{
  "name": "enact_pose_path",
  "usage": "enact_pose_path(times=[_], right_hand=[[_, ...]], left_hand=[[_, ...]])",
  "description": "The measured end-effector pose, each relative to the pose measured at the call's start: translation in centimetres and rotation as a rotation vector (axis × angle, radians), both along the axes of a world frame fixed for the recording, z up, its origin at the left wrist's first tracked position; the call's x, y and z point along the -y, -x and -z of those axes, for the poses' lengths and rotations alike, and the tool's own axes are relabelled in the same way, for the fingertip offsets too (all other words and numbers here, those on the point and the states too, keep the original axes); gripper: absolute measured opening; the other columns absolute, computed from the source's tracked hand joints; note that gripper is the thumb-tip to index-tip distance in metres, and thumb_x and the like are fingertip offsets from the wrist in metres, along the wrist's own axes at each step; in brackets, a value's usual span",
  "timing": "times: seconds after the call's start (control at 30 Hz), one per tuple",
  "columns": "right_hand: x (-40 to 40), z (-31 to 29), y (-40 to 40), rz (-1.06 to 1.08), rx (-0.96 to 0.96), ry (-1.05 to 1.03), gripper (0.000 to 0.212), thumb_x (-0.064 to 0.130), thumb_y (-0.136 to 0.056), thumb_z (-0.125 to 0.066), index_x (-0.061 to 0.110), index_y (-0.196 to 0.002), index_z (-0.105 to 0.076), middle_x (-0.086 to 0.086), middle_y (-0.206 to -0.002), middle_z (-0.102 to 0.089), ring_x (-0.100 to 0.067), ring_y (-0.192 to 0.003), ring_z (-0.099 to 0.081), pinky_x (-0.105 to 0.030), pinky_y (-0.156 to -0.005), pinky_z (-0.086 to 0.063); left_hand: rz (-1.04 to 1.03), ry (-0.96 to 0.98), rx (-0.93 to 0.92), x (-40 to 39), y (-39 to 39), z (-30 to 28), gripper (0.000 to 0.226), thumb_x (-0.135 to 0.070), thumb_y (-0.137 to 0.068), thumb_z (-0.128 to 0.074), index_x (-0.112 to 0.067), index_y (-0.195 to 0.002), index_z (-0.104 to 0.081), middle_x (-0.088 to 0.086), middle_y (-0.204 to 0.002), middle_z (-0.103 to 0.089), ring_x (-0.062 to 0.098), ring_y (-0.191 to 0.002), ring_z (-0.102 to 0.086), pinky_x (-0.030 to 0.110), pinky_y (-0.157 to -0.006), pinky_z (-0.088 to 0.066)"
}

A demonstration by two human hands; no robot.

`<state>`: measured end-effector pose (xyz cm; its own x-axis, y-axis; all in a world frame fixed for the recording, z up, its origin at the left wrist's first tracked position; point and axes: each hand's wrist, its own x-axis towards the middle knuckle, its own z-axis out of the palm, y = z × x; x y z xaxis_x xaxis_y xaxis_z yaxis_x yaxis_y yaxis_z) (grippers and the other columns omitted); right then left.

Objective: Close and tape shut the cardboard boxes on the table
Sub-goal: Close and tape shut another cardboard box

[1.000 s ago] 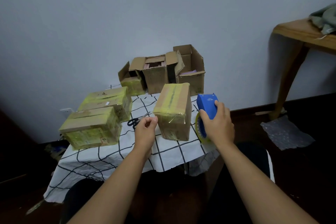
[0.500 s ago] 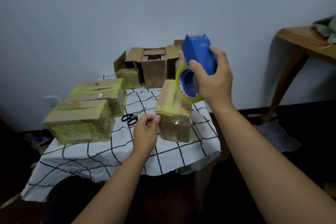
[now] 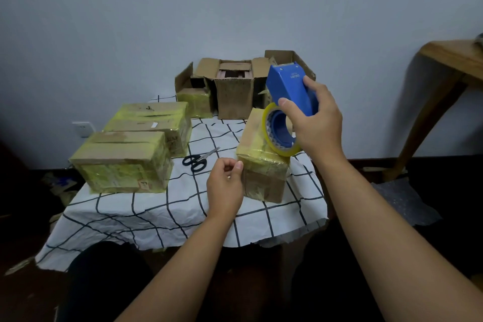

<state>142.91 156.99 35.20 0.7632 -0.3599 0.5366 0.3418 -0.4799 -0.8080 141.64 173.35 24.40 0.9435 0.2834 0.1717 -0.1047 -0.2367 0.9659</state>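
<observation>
A: Boxes first — where do they sit?

B: Three taped cardboard boxes stand on the checked tablecloth (image 3: 162, 214). The small taped box (image 3: 264, 178) stands near the front right edge of the table, yellowish tape across its top and down its near face. Two bigger taped boxes are on the left: the near left box (image 3: 122, 162) and, just behind it and touching, the far left box (image 3: 154, 120).

A: And the open ones?

B: At the back, against the wall: a low open box (image 3: 194, 94) on the left, a taller open box (image 3: 234, 89) just beside it with its flaps up, and a third open box (image 3: 287, 60) mostly hidden behind the dispenser.

A: The right hand?

B: The right hand (image 3: 317, 128) grips the blue tape dispenser (image 3: 291, 89), fingers wrapped round its body, thumb on the near side. It is held in the air above the far end of the small taped box, with the yellow tape roll (image 3: 274, 136) hanging at its lower end, close over the box top.

A: The left?

B: The left hand (image 3: 226, 185) is just beside the box's near left corner, fingers curled, thumb and forefinger pressed together. Whether they pinch a tape end, I cannot tell.

A: Anything else on the cloth?

B: Black-handled scissors (image 3: 198, 161), lying between the left boxes and the small one.
</observation>
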Motion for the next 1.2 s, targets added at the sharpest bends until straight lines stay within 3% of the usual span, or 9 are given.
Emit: enact_pose_path(times=[0.1, 0.4, 0.5, 0.6, 0.67, 0.77, 1.0, 1.07, 1.2], right_hand=[[0.2, 0.2, 0.2, -0.008, 0.015, -0.016, 0.061, 0.047, -0.084, -0.074, 0.027, -0.137, -0.052, 0.007, -0.126, -0.054, -0.012, -0.113, -0.055, -0.038, -0.090, -0.056], [0.4, 0.3, 0.2, -0.030, 0.002, -0.062, 0.062, 0.047, -0.082, -0.076, 0.029, -0.137, -0.052, 0.006, -0.126, -0.054, -0.014, -0.114, -0.056, -0.041, -0.092, -0.055], [0.5, 0.2, 0.2, -0.035, -0.002, -0.069, 0.062, 0.046, -0.082, -0.077, 0.028, -0.137, -0.053, 0.006, -0.127, -0.054, -0.014, -0.114, -0.056, -0.040, -0.092, -0.055], [0.5, 0.2, 0.2, -0.040, 0.001, -0.076, 0.063, 0.046, -0.082, -0.077, 0.028, -0.137, -0.053, 0.006, -0.127, -0.054, -0.015, -0.113, -0.056, -0.040, -0.092, -0.055], [0.5, 0.2, 0.2, -0.043, -0.001, -0.075, 0.062, 0.045, -0.083, -0.077, 0.028, -0.137, -0.052, 0.006, -0.127, -0.054, -0.014, -0.113, -0.056, -0.038, -0.092, -0.056], [0.6, 0.3, 0.3, -0.043, 0.004, -0.074, 0.062, 0.044, -0.083, -0.077, 0.028, -0.137, -0.052, 0.006, -0.127, -0.054, -0.014, -0.113, -0.056, -0.036, -0.091, -0.055], [0.8, 0.4, 0.1, -0.052, 0.001, -0.096, 0.061, 0.046, -0.081, -0.077, 0.031, -0.136, -0.053, 0.007, -0.128, -0.056, -0.014, -0.115, -0.056, -0.040, -0.093, -0.055], [0.8, 0.4, 0.1, -0.052, -0.003, -0.091, 0.062, 0.046, -0.082, -0.077, 0.030, -0.136, -0.053, 0.007, -0.129, -0.055, -0.014, -0.115, -0.056, -0.040, -0.093, -0.055], [0.8, 0.4, 0.3, -0.055, -0.003, -0.087, 0.062, 0.046, -0.082, -0.077, 0.030, -0.136, -0.052, 0.006, -0.129, -0.055, -0.015, -0.115, -0.056, -0.040, -0.092, -0.055]], left_hand=[[-0.037, 0.067, -0.004, 0.4, 0.1, 0.0, 0.007, -0.022, -0.097, -0.061, -0.021, -0.090, -0.061, -0.009, -0.086, -0.064, 0.005, -0.080, -0.058, 0.017, -0.069, -0.042], [-0.052, 0.294, -0.043, 0.9, 0.2, -0.1, 0.017, -0.011, -0.097, -0.054, -0.028, -0.099, -0.050, 0.003, -0.088, -0.064, 0.016, -0.074, -0.057, 0.024, -0.064, -0.044], [-0.103, 0.173, -0.033, 1.3, 0.6, -0.4, 0.019, -0.013, -0.096, -0.052, -0.031, -0.094, -0.045, -0.002, -0.095, -0.061, 0.016, -0.079, -0.059, 0.028, -0.066, -0.044], [-0.108, 0.056, 0.027, 2.1, 2.2, -0.6, 0.020, -0.007, -0.096, -0.048, -0.024, -0.108, -0.047, -0.003, -0.120, -0.045, 0.009, -0.099, -0.057, 0.008, -0.067, -0.042], [-0.050, -0.056, 0.078, 2.7, 3.5, -0.3, 0.033, -0.004, -0.095, -0.048, -0.020, -0.124, -0.046, -0.009, -0.127, -0.034, 0.001, -0.106, -0.049, 0.003, -0.075, -0.039], [0.033, -0.140, 0.068, 3.2, 4.1, -0.3, 0.053, -0.007, -0.093, -0.049, -0.016, -0.144, -0.036, -0.009, -0.138, -0.034, -0.001, -0.116, -0.039, 0.018, -0.094, -0.036], [0.077, -0.184, 0.021, 2.6, 3.8, -1.5, 0.059, -0.012, -0.092, -0.051, -0.021, -0.148, -0.035, -0.011, -0.124, -0.034, -0.015, -0.088, -0.044, 0.022, -0.081, -0.036], [0.091, -0.192, 0.018, 2.5, 4.0, -1.5, 0.061, -0.012, -0.092, -0.051, -0.021, -0.149, -0.033, -0.007, -0.132, -0.035, -0.022, -0.086, -0.042, 0.022, -0.081, -0.036], [0.090, -0.246, 0.027, 2.5, 4.2, -1.2, 0.072, -0.014, -0.092, -0.051, -0.025, -0.156, -0.018, -0.008, -0.137, -0.037, -0.011, -0.098, -0.034, 0.023, -0.084, -0.034]])
